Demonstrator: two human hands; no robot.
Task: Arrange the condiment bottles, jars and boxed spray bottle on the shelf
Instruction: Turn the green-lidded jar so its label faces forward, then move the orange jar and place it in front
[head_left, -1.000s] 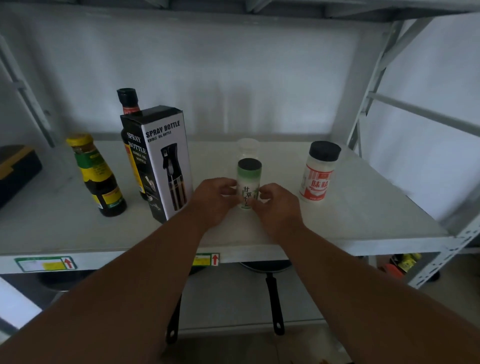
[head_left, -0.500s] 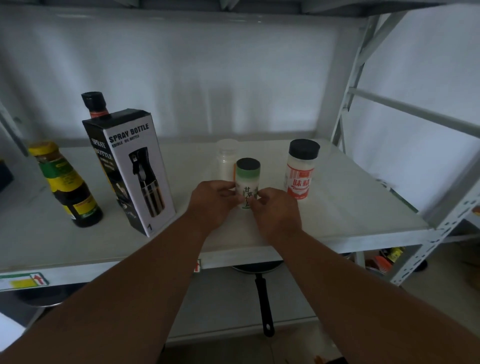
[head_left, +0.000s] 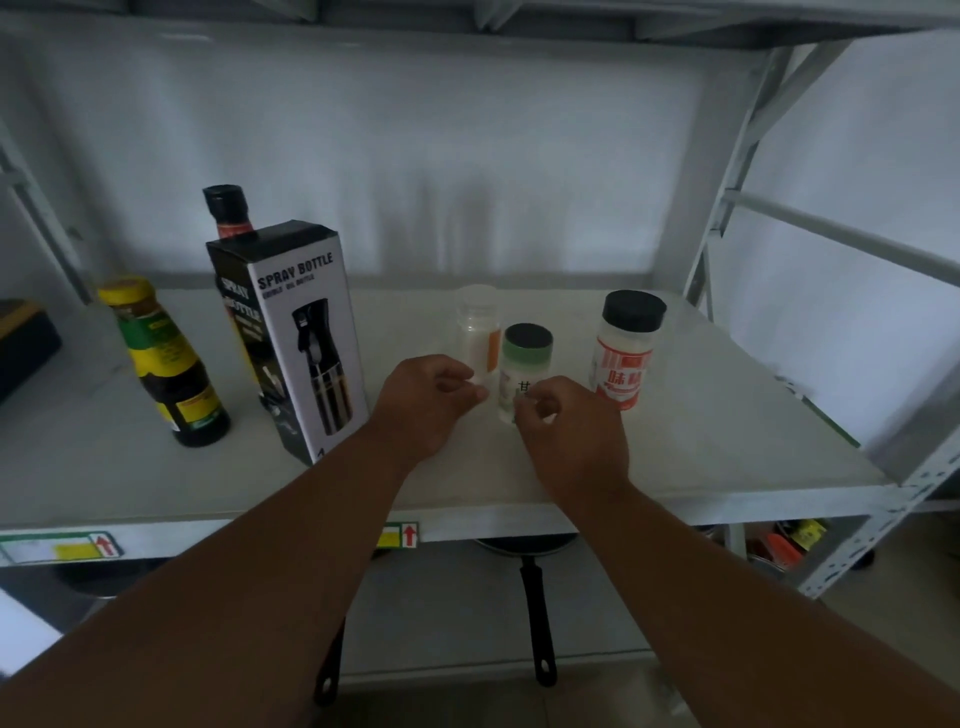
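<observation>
Two bare hands reach over the front edge of a white metal shelf (head_left: 675, 467), fingers loosely curled. The left hand (head_left: 423, 402) hovers just left of a green-capped jar (head_left: 524, 371) standing upright mid-shelf; whether it touches is unclear. The right hand (head_left: 569, 436) is at the jar's lower front, fingertips (head_left: 522, 402) against its label. Just behind stands a clear white-capped jar (head_left: 475, 332); a black-capped jar with a red label (head_left: 626, 351) stands toward the right edge. Leftward stand a boxed spray bottle (head_left: 301, 338), a dark bottle with a yellow cap (head_left: 166, 364) and, behind the box, a black-capped bottle (head_left: 226, 210).
</observation>
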